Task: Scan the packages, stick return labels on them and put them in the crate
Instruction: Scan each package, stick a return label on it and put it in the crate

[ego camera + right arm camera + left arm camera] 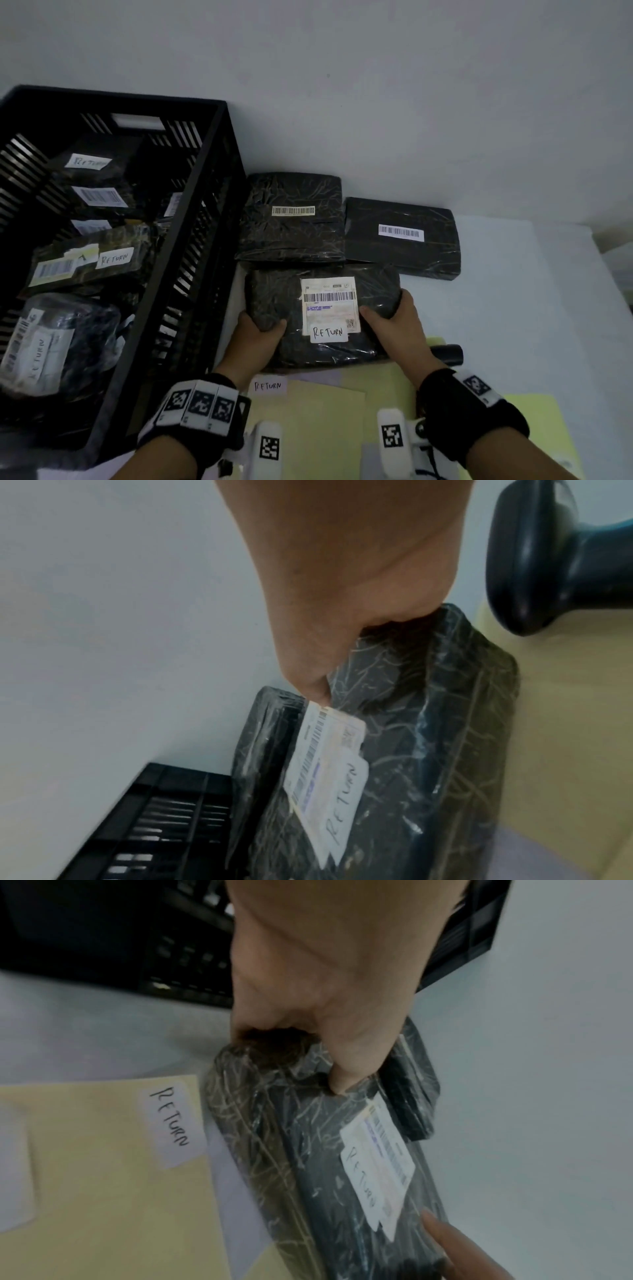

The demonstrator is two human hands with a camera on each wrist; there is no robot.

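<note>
The crate (191, 219) stands just left of the left hand (255, 337), its near side wall right beside that grip, and it already holds several packages marked RETURN. The worktop (513, 308) carries everything else. Beyond both hands lie 2 more packages, the far-left package (291, 236) and the far-right package (402, 253), each showing a barcode but no return label.

Between the 2 hands sits the package (294, 308), black and wrapped in crinkled film. The left hand grips its near-left corner, thumb on top and fingers curled under the edge; the right hand (394, 325) grips its right end the same way, thumb beside the shipping label (329, 305). Whether the package is off the worktop or resting on it, I cannot tell.

Under the wrists lies a yellow sheet (325, 428) with a spare label (269, 386) near the left wrist. The scanner (548, 561) lies just right of the right hand. On the package, the return label (329, 333) is stuck below the shipping label.

So this package looks labelled, and the step in hand is moving it into the crate. The next move calls for lifting it clear of the crate's rim, carrying it left and setting it on the packages inside. The film looks slippery, so both grips should hold firm.
</note>
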